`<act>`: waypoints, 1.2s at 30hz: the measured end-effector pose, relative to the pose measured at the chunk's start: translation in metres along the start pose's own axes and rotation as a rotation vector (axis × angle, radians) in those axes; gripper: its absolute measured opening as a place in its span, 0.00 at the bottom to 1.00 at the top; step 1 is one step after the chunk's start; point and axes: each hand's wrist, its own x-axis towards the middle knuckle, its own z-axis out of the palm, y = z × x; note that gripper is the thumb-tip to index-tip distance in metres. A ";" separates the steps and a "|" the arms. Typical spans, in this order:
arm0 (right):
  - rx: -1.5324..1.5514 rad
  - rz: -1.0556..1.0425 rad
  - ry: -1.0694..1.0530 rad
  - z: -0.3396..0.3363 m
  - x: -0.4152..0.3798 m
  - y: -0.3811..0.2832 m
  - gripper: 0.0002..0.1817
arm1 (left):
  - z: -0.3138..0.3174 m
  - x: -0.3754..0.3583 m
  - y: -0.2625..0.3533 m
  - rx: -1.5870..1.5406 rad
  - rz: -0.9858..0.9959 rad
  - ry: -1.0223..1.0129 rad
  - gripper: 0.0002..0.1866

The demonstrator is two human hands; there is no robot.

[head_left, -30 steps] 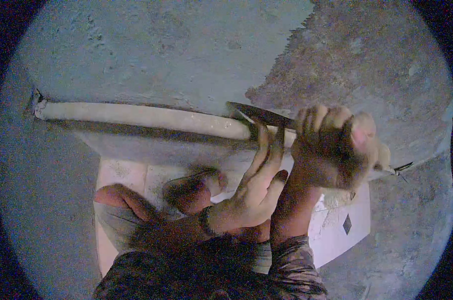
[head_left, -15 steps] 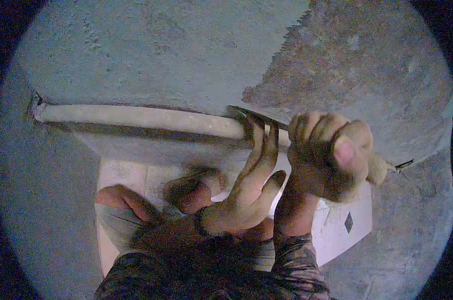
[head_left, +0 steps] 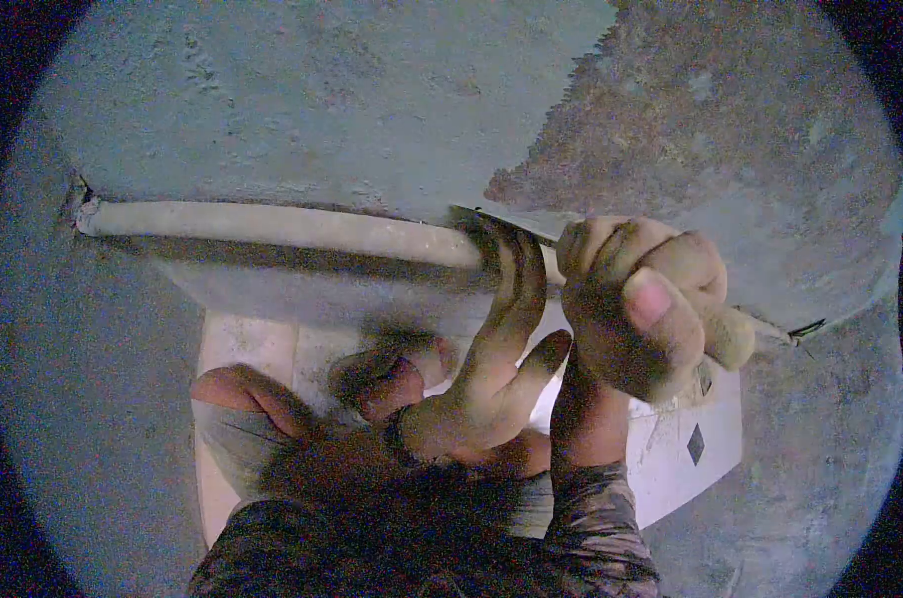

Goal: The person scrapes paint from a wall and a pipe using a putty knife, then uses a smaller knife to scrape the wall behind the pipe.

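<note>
My right hand [head_left: 646, 309] is closed in a fist, thumb on top, around the hidden handle of a scraper. Its thin dark blade [head_left: 519, 225] shows almost edge-on, leaning against the wall just above a white pipe [head_left: 272, 224]. My left hand [head_left: 491, 369] has a dark band at the wrist. Its fingers are stretched out, their tips against the blade and partly in shadow, and the thumb stands apart. The wall [head_left: 322, 110] behind is blue-grey, with a rough brown bare patch [head_left: 711, 130] at upper right.
The pale pipe runs across the wall from a hole at the left and passes behind my hands. Below are my bent knee [head_left: 252, 394], a foot [head_left: 402, 379] and white floor tiles [head_left: 676, 453] with a dark diamond. A dark wire end [head_left: 808, 329] sticks out at right.
My right fist has shifted a little to the left, and its thumb with it. My left hand stays at the blade with its fingers stretched out. The view has moved slightly.
</note>
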 end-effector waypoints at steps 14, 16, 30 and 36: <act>-0.120 -0.152 0.199 0.024 0.010 0.001 0.08 | -0.004 0.006 0.010 -0.114 0.049 -0.022 0.41; -0.068 -0.160 0.074 0.013 0.010 -0.011 0.08 | -0.002 0.005 0.013 -0.111 0.098 -0.031 0.43; -0.307 0.103 0.485 0.028 0.004 -0.002 0.10 | -0.005 0.010 0.012 -0.158 0.104 -0.013 0.44; -0.233 -0.054 0.230 0.035 0.010 -0.004 0.09 | -0.010 0.006 0.017 -0.102 0.160 -0.100 0.43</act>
